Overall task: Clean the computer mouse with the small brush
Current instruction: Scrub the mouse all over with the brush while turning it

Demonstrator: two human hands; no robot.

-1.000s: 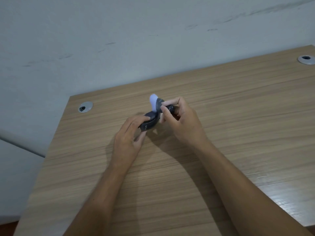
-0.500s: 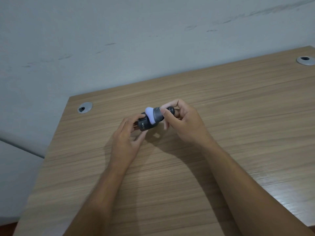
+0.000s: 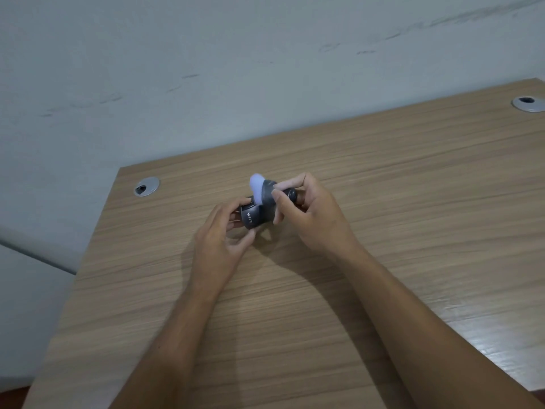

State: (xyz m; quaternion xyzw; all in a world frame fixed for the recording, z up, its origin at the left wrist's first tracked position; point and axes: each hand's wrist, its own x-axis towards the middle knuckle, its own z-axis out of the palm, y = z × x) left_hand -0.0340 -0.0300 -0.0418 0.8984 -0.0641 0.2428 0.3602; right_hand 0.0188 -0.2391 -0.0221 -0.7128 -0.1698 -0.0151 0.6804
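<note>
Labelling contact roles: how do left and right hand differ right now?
The left hand cups the dark mouse low by the wooden table; the right hand pinches the small brush above it. Left fingers are loosely spread; right fingers are curled tight. Both are bare and meet at the mouse.

So I've got the mouse (image 3: pixel 253 220) sitting on the desk (image 3: pixel 383 202), my left hand (image 3: pixel 219 242) on its left side, my right hand (image 3: pixel 309 214) on its right with the brush (image 3: pixel 264 191) on top. One cable grommet (image 3: pixel 146 186) is far left of the mouse, another (image 3: pixel 528 103) far behind-right.
</note>
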